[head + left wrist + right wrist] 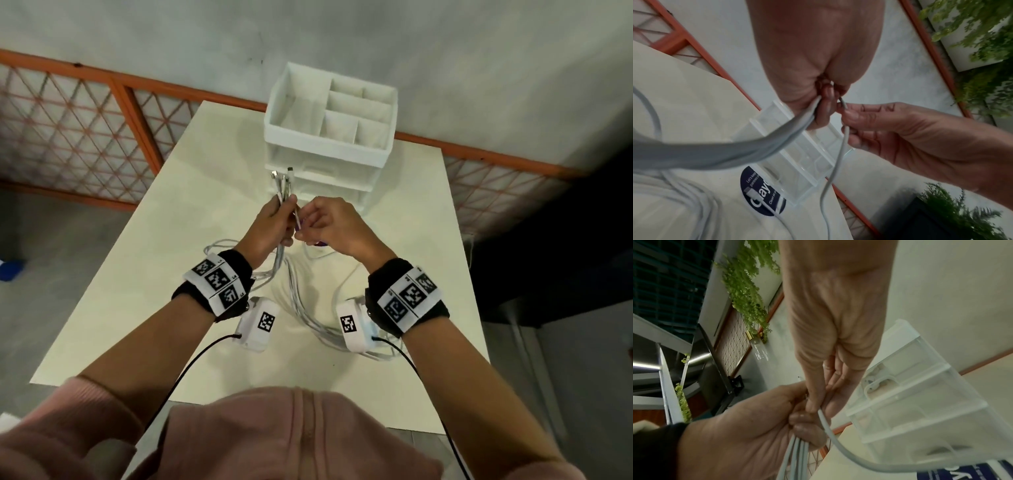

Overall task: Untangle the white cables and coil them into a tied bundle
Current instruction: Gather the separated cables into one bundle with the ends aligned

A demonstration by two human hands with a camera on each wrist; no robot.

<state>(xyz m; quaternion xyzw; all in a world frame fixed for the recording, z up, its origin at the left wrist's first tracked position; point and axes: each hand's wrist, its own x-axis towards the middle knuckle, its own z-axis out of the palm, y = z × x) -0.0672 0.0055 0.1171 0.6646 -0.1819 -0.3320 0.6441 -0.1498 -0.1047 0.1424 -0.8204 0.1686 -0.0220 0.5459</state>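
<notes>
My left hand [274, 222] grips a bunch of white cables [285, 186] upright above the table, their plug ends sticking up past the fist. The same bunch [748, 146] trails down from the fist in the left wrist view. My right hand [329, 222] is close beside it and pinches a single white cable [840, 154] between thumb and fingers; the right wrist view shows that strand [830, 431] curving away. The rest of the cables [308, 308] lie in loose loops on the table between my wrists. A loose plug [751, 193] rests on a dark round sticker [760, 191].
A white drawer organiser [329, 126] with open top compartments stands at the table's [137, 308] far edge, just behind my hands. An orange-framed mesh railing [85, 130] runs behind the table. Green plants [982, 32] hang on the wall.
</notes>
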